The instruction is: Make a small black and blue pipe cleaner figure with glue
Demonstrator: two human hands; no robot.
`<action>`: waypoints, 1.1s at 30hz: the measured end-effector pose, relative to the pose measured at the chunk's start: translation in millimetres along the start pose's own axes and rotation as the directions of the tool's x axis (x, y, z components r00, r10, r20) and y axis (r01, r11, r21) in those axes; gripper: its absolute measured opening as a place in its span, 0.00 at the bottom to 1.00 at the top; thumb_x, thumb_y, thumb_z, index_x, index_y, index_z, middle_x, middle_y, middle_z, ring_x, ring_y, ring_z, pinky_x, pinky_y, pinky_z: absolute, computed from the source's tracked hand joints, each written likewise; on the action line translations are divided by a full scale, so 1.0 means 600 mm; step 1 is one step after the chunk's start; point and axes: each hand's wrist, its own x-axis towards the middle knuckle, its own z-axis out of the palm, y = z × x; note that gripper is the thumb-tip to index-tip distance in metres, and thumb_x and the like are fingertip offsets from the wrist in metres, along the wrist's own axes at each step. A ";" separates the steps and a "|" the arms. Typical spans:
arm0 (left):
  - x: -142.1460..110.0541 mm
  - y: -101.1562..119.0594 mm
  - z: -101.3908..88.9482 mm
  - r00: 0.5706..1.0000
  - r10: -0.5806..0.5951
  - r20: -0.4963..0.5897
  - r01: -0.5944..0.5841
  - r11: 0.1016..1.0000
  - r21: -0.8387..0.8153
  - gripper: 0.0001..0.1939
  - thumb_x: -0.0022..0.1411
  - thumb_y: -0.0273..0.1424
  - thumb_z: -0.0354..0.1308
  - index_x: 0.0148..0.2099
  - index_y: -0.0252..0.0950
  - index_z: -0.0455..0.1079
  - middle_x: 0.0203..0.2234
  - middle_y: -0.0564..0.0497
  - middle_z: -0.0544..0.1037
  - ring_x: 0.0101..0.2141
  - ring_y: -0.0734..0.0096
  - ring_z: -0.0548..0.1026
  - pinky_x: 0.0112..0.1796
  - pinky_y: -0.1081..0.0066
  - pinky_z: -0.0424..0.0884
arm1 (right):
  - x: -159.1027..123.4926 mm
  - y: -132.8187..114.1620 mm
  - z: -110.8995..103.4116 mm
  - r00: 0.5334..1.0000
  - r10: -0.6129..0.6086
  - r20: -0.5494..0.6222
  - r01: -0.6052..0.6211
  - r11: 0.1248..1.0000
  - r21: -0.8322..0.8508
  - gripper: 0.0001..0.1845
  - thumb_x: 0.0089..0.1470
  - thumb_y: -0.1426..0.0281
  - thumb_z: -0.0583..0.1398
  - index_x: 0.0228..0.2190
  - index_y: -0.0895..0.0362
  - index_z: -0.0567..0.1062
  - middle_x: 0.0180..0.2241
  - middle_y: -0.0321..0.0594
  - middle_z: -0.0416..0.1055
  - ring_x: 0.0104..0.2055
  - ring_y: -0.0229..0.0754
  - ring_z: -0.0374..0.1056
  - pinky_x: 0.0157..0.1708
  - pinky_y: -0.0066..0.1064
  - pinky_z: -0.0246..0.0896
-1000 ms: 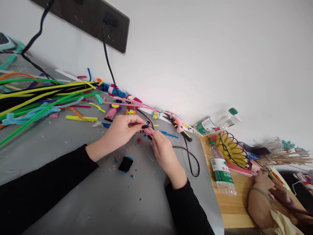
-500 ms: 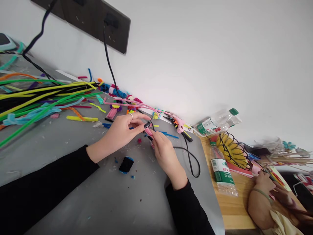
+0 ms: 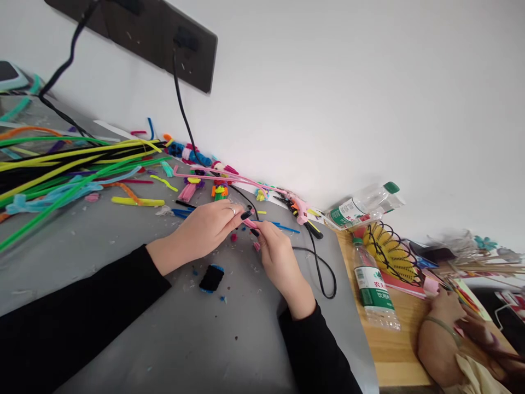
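Between my two hands, above the grey mat (image 3: 164, 328), is a short bundle of pink pipe cleaners (image 3: 250, 223). My left hand (image 3: 211, 227), with a ring, pinches its left end between thumb and fingers. On its right end, my right hand (image 3: 279, 260) is closed, thumb against the fingers. Part of the bundle is hidden by the fingertips. Below them on the mat lies a small black pad with blue edges (image 3: 212, 278), seemingly made of pipe cleaners. A pink scrap (image 3: 257, 246) sits just beside my right fingers.
Long pipe cleaners (image 3: 74, 158) spread across the left side. Small pipe-cleaner figures (image 3: 191, 186) line the wall, near a pink glue gun (image 3: 301, 209) with a black cord (image 3: 334, 279). Water bottles (image 3: 375, 293) and a yellow basket (image 3: 389, 254) stand right, beside another person's hands (image 3: 451, 309).
My left hand has turned over, its back now facing up and its fingers closing in on the pink bundle. My right hand stays nearly in place.
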 end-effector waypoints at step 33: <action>0.000 0.020 0.005 0.997 -0.008 -0.071 -0.005 0.984 -0.181 0.23 0.75 0.34 0.45 0.25 0.44 0.64 0.19 0.53 0.79 0.23 0.68 0.77 0.33 0.70 0.72 | 0.001 0.001 0.003 0.995 -0.015 -0.103 0.011 0.999 -0.041 0.20 0.75 0.74 0.52 0.50 0.57 0.84 0.31 0.43 0.78 0.32 0.44 0.71 0.34 0.32 0.68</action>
